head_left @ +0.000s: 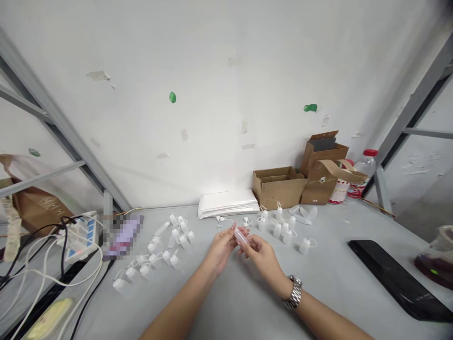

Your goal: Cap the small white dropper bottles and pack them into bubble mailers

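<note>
Between both hands, above the middle of the grey table, is a small translucent plastic bottle (241, 236). My left hand (223, 245) pinches its far end with thumb and fingers. Around its near end, the fingers of my right hand (259, 251) are closed; a metal watch is on that wrist. Several small white squeeze bottles (172, 238) with thin looped caps stand and lie to the left. More such bottles (284, 229) stand to the right of my hands. Beyond my hands lie a few loose white caps (247, 221). The finer details of the held bottle are too small to tell.
At the wall lie a stack of white sheets (228, 203), an open cardboard box (279, 191) and a brown paper bag (320, 174). A black flat object (396, 276) lies right. Left are a power strip (81, 236) with tangled cables and a purple phone-like item (125, 236).
</note>
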The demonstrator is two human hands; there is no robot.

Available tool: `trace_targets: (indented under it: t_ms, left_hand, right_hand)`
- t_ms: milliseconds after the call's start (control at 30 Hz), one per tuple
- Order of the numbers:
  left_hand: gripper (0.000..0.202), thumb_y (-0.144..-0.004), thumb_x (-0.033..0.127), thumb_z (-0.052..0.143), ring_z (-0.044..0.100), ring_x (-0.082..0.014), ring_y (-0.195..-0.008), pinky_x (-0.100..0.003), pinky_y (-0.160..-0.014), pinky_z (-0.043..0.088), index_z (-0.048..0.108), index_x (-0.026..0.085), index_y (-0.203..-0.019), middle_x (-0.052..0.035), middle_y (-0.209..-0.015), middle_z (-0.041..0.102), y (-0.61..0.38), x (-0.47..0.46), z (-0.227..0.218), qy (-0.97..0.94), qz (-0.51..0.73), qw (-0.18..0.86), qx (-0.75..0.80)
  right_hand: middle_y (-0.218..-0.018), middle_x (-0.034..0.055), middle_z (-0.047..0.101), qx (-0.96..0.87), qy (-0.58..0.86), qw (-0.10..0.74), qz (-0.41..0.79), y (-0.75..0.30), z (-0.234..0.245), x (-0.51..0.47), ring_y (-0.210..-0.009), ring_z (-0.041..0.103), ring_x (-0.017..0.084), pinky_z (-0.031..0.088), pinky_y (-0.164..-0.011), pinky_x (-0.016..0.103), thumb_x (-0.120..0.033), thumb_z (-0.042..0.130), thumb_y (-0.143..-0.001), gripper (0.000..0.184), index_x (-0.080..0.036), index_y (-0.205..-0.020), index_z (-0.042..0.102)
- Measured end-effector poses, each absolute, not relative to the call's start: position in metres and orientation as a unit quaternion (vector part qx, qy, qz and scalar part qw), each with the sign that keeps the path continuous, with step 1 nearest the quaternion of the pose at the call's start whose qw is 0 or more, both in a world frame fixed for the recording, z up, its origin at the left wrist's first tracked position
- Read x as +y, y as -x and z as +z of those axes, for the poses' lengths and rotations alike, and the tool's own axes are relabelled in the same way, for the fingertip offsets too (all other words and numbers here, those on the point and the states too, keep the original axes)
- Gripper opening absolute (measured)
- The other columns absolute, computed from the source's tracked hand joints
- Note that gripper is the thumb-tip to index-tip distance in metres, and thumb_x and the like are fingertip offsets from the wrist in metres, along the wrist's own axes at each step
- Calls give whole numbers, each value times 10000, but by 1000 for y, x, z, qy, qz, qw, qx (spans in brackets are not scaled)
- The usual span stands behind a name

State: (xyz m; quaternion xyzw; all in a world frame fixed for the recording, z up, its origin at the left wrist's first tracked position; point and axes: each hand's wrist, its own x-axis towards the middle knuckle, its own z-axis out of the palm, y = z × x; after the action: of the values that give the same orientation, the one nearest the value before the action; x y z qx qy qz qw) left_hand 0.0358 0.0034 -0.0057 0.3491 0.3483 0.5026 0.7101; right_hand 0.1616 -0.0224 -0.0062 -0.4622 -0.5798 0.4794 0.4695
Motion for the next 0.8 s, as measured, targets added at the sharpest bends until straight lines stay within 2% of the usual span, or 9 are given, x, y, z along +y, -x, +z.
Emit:
trace_targets:
  t_ms: [133, 267, 367, 400, 467, 533, 600, 700, 800]
  left_hand:
    - [299, -717, 348, 623, 585, -207, -925, -271, -746, 418, 665, 116, -902, -119, -936, 676, -39, 3, -10, -328, 515, 719, 332]
    - [295, -720, 333, 623, 549, -233, -1009, -294, -785, 407, 659, 124, -925, -131, -1045, 643, -39, 1, -14, -319, 510, 736, 310]
    - [300, -730, 329, 614, 553, -216, -992, -296, -812, 406, 653, 134, -954, -124, -1065, 634, -40, -1, -16, -315, 511, 741, 302]
    - [293, -736, 326, 608, 570, -199, -944, -287, -795, 415, 654, 135, -953, -118, -1045, 640, -41, -1, -16, -316, 513, 739, 301]
    - [298, -749, 336, 592, 593, -145, -732, -269, -686, 446, 648, 142, -969, -96, -940, 663, -43, -2, -14, -327, 511, 737, 298]
    - [344, -759, 382, 566, 508, -88, -490, -260, -532, 439, 630, 152, -1007, -61, -799, 660, -44, -3, -11, -337, 501, 742, 293]
    - [406, -761, 441, 537, 430, -71, -396, -263, -443, 415, 613, 153, -1036, -42, -726, 639, -44, -2, -8, -338, 489, 750, 290]
    - [401, -749, 444, 552, 549, -122, -547, -268, -494, 451, 619, 156, -1019, -78, -844, 657, -41, -1, -5, -324, 501, 740, 310]
    - [293, -732, 350, 608, 601, -164, -823, -263, -710, 463, 650, 157, -949, -91, -954, 666, -37, 2, -6, -320, 530, 710, 334]
  right_hand:
    - [-592, 16, 605, -534, 424, 486, 546, -162, -9, -18, -520, 505, 127, 408, -534, 253, -482, 558, -738, 338, -154, -654, 564]
    - [-599, 11, 603, -518, 425, 515, 535, -163, -11, -18, -522, 496, 121, 397, -540, 250, -483, 590, -712, 337, -151, -657, 586]
    - [-579, 15, 604, -501, 424, 522, 545, -162, -11, -18, -512, 488, 118, 387, -543, 251, -493, 603, -697, 352, -150, -619, 590]
    - [-561, 18, 601, -491, 414, 519, 564, -162, -11, -17, -504, 486, 117, 382, -539, 251, -503, 594, -700, 368, -149, -599, 587]
    - [-524, 26, 593, -466, 378, 505, 620, -162, -10, -16, -492, 489, 120, 370, -523, 251, -530, 559, -715, 404, -147, -591, 591]
    - [-507, 33, 589, -443, 336, 490, 671, -162, -9, -15, -487, 496, 124, 358, -507, 249, -549, 526, -727, 428, -142, -622, 607]
    - [-515, 43, 598, -432, 314, 483, 694, -163, -8, -14, -496, 511, 128, 358, -509, 251, -550, 526, -725, 428, -138, -649, 614]
    - [-537, 48, 614, -437, 325, 473, 693, -162, -9, -14, -515, 527, 135, 375, -529, 259, -550, 542, -713, 418, -139, -678, 612]
    - [-586, 34, 615, -471, 365, 469, 652, -161, -11, -14, -520, 522, 132, 400, -555, 270, -556, 535, -717, 416, -146, -702, 603]
